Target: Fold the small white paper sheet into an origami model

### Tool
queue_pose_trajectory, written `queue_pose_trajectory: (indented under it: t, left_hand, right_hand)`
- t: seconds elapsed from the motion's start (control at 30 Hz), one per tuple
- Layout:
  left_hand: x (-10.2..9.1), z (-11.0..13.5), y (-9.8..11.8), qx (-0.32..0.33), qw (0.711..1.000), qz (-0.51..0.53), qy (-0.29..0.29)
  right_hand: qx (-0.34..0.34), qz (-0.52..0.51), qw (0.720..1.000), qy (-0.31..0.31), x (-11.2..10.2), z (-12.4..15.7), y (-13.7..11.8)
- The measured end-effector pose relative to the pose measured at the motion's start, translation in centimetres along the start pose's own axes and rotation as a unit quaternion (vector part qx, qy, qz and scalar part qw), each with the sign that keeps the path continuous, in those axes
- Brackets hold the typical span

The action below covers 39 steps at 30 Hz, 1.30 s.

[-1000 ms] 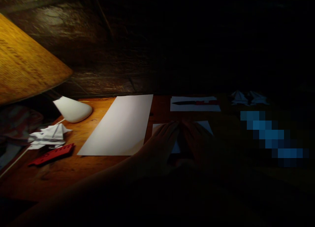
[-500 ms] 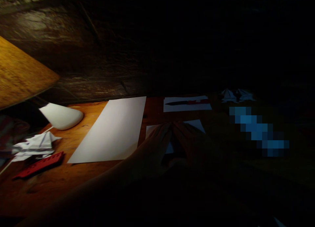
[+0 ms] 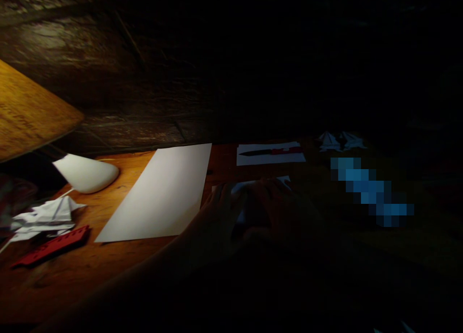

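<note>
A sheet of white paper [image 3: 253, 212] lies on the wooden table in deep shadow, mostly covered by my hands. My left hand [image 3: 217, 215] rests on its left part with the fingers stretched forward. On the right part lies my right hand [image 3: 280, 210], its fingers also extended and somewhat apart. Between the two hands a strip of the paper shows. The dimness hides the thumbs and the near edge of the sheet. Just beyond, a knife with a dark blade and red handle [image 3: 285, 151] lies on a small stack of white paper [image 3: 267, 160].
A large white sheet [image 3: 159, 193] lies to the left. Further left are a red notched tool or case [image 3: 54, 246], folded paper [image 3: 50, 217], a white lamp base [image 3: 88, 174] and its yellow-brown shade [image 3: 32, 111]. Folded paper figures [image 3: 329, 141] stand back right, near a pixelated blue patch [image 3: 372, 188].
My fingertips, close together before, have moved apart over the paper, the left hand going left. The whole view has shifted slightly; the other things lie as before.
</note>
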<state>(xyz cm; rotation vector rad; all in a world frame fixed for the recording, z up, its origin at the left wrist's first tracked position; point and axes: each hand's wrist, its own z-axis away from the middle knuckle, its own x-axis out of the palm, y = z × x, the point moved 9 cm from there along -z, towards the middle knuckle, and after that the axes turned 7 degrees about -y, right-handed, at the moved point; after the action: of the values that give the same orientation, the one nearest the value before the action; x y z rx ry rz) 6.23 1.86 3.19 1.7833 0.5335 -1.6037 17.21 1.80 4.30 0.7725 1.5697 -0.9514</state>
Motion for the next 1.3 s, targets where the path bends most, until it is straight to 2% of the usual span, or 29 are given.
queue_pose_trajectory:
  t: [0.17, 0.3, 0.37, 0.47, 0.6, 0.7, 0.73, 0.83, 0.93, 1.07, 1.2, 1.3]
  left_hand:
    - [0.2, 0.9, -0.6, -0.020, 0.996, -0.078, 0.021]
    - [0.2, 1.1, -1.0, -0.055, 0.991, -0.118, 0.013]
    - [0.0, 1.1, -1.2, -0.073, 0.988, -0.137, 0.007]
    - [-0.2, 1.1, -1.5, -0.094, 0.982, -0.162, -0.006]
    - [-0.3, 0.9, -1.6, -0.094, 0.981, -0.167, -0.009]
    - [-0.2, 0.7, -1.7, -0.094, 0.980, -0.174, -0.004]
    - [-0.2, 0.6, -1.7, -0.097, 0.979, -0.179, -0.006]
    - [-0.1, 0.4, -1.9, -0.115, 0.975, -0.191, -0.013]
    - [0.1, 0.2, -2.3, -0.121, 0.975, -0.188, -0.010]
    - [-0.1, -0.4, -1.9, -0.057, 0.988, -0.135, 0.050]
    - [0.6, -1.3, -0.9, 0.017, 0.998, -0.042, 0.032]
    - [0.9, -1.6, -0.6, 0.027, 0.999, -0.024, 0.018]
  right_hand:
    - [0.093, -0.013, 0.996, 0.007, 0.0, 0.2, 2.8]
    - [0.177, -0.014, 0.984, 0.031, 1.3, 0.4, 5.3]
    - [0.189, 0.017, 0.981, 0.041, 2.1, 0.3, 6.0]
    - [0.178, 0.058, 0.981, 0.050, 2.4, 0.0, 6.2]
    - [0.144, 0.099, 0.982, 0.066, 0.6, -0.1, 5.2]
    - [0.109, 0.117, 0.986, 0.050, -0.2, -0.2, 4.1]
    - [0.102, 0.126, 0.986, 0.043, -0.1, -0.2, 3.9]
    - [0.109, 0.140, 0.981, 0.079, -0.1, -0.1, 4.0]
    - [0.100, 0.141, 0.981, 0.086, 0.0, -0.1, 4.0]
    - [0.077, 0.129, 0.987, 0.064, -0.7, -0.2, 2.9]
    - [-0.014, 0.014, 1.000, 0.008, 0.3, -0.7, 0.8]
    - [-0.044, -0.033, 0.998, -0.008, 1.4, -1.0, 0.2]
